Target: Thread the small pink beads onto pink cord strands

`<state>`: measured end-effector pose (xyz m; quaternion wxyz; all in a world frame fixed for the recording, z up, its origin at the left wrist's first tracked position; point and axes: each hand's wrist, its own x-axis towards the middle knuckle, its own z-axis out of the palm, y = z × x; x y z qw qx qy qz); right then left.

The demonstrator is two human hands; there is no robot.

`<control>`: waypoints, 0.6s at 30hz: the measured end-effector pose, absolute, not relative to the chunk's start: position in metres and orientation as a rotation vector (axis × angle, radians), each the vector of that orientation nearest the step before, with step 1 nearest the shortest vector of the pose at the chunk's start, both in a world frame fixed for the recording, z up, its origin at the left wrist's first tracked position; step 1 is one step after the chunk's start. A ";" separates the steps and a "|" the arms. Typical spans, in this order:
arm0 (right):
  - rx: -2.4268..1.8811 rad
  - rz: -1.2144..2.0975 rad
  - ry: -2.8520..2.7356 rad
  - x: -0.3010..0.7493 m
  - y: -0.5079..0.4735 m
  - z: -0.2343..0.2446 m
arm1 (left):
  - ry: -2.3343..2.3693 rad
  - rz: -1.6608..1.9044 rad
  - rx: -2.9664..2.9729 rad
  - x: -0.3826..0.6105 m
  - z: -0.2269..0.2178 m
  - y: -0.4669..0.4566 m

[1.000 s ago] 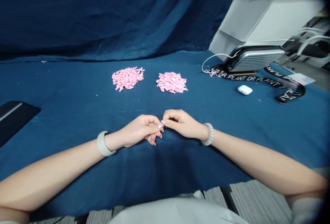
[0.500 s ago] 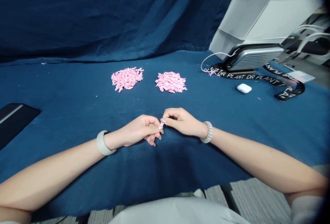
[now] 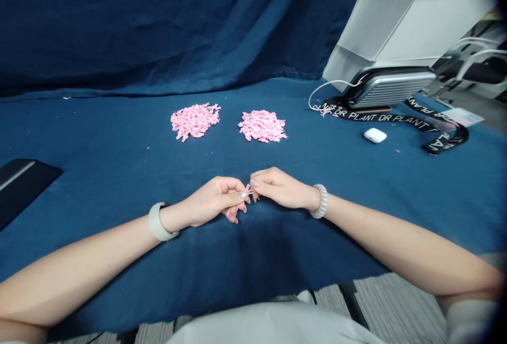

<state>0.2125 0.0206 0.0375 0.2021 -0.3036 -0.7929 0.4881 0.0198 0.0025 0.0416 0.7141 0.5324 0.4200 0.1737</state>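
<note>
My left hand (image 3: 216,200) pinches a thin pink ribbon (image 3: 247,189) between thumb and forefinger, its strands fanning out above the fingertips. Part of the ribbon trails down across the curled lower fingers. Close on the right, my right hand (image 3: 279,188) has its fingers closed on the ends of the same ribbon; the exact grip is hidden behind the knuckles. Beyond both hands lie two heaps of small pink knotted pieces, a left heap (image 3: 195,121) and a right heap (image 3: 262,126).
A blue cloth (image 3: 119,169) covers the table. At the right are a white earphone case (image 3: 374,135), a black lettered strap (image 3: 380,118) and a silver ribbed case (image 3: 400,87) with a white cable. A dark flat object (image 3: 27,185) lies at the left edge.
My right fingers have shifted slightly right and curled in. The ribbon's strands now show spread between the two hands. My left hand has barely moved.
</note>
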 end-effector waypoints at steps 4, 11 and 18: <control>-0.846 1.423 -2.184 0.211 0.020 0.037 | 0.933 0.390 1.209 0.020 0.042 0.002; -0.940 1.422 -2.109 0.209 0.020 0.035 | 0.946 0.365 1.253 0.021 0.043 0.002; -0.975 1.444 -2.022 0.207 0.020 0.033 | 0.982 0.360 1.220 0.022 0.045 0.002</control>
